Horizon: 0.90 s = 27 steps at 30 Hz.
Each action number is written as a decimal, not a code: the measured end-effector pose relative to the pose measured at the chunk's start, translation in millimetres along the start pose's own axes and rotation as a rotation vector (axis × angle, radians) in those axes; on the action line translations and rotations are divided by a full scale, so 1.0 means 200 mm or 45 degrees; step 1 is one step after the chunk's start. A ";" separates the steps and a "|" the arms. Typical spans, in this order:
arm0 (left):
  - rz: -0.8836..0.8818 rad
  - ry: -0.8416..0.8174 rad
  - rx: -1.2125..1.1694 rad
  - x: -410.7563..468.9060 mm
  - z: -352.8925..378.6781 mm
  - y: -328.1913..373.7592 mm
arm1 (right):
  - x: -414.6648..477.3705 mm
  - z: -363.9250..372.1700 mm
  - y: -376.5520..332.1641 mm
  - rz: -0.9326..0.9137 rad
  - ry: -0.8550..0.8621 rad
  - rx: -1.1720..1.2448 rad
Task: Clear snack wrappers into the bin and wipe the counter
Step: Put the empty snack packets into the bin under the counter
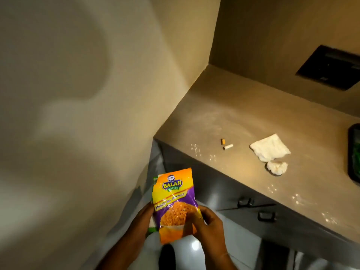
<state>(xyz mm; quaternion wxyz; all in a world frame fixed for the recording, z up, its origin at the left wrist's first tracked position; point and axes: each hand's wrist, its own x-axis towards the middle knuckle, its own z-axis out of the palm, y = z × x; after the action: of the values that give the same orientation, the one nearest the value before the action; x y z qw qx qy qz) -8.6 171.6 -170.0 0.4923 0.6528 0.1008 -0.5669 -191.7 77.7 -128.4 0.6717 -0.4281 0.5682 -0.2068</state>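
You held the snack wrapper (174,205) upright in front of you, off the desk (243,117) and over the floor, your left hand (145,217) gripping its left edge along with what looked like a second, green-edged packet behind it, and your right hand (204,221) pinching the lower right corner, probably to gather both for the bin, which was not in view. On the desk, well apart from you, lay two cigarette butts (226,144), a folded cloth (270,148), a crumpled tissue (276,167) just beside it, and scattered crumbs (194,148), likely left for the wiping afterward.
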 end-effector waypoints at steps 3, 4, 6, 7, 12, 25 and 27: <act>0.005 0.017 0.018 0.09 0.01 -0.19 | 0.08 -0.03 0.16 0.142 -0.020 0.031; -0.017 0.028 0.021 0.12 0.02 -0.25 | 0.11 -0.05 0.21 0.168 -0.020 0.011; -0.084 0.049 0.000 0.16 0.06 -0.31 | 0.19 -0.06 0.32 0.240 -0.016 -0.012; -0.118 0.060 -0.011 0.19 0.07 -0.34 | 0.23 -0.07 0.39 0.277 -0.008 -0.014; -0.175 0.087 0.192 0.49 0.05 -0.67 | 0.47 -0.11 0.79 0.432 0.157 0.005; 0.216 0.376 1.027 1.07 -0.08 -1.09 | 1.11 -0.01 1.36 0.542 0.284 0.051; 0.289 0.347 1.222 1.12 -0.10 -1.12 | 1.20 0.01 1.41 0.556 0.232 0.007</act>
<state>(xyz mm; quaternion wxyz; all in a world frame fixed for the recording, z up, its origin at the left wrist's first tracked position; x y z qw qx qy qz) -74.1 201.5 -479.0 0.1777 0.8802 -0.1791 -0.4020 -183.9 49.4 -496.5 0.6476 -0.2729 0.7050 -0.0960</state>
